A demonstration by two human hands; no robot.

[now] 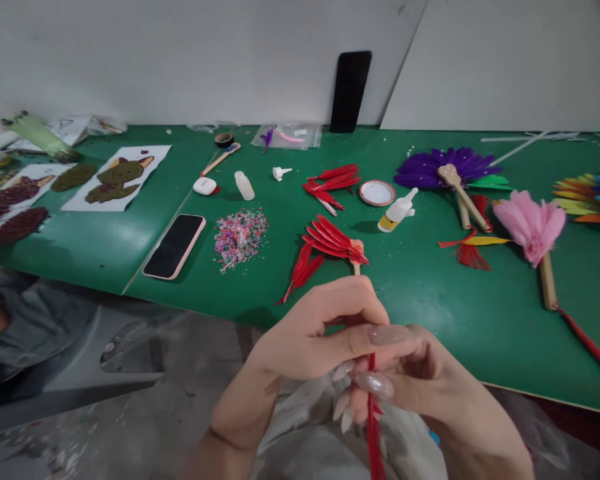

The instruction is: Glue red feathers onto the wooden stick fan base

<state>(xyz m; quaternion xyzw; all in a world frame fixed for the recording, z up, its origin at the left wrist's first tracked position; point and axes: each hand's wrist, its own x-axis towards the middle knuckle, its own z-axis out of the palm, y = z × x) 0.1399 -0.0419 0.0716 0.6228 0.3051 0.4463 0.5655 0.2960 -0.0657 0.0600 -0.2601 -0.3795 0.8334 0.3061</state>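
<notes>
Red strip hangs down. Left hand and right hand pinch it, grip closed. Red feathers lie beyond.

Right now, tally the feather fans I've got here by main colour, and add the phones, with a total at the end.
Red fan, by your left hand: 1
Purple fan: 1
Pink fan: 1
Multicoloured fan, cut off by the view's right edge: 1
Phones, one lying flat, one leaning on the wall: 2
Total: 6
</notes>
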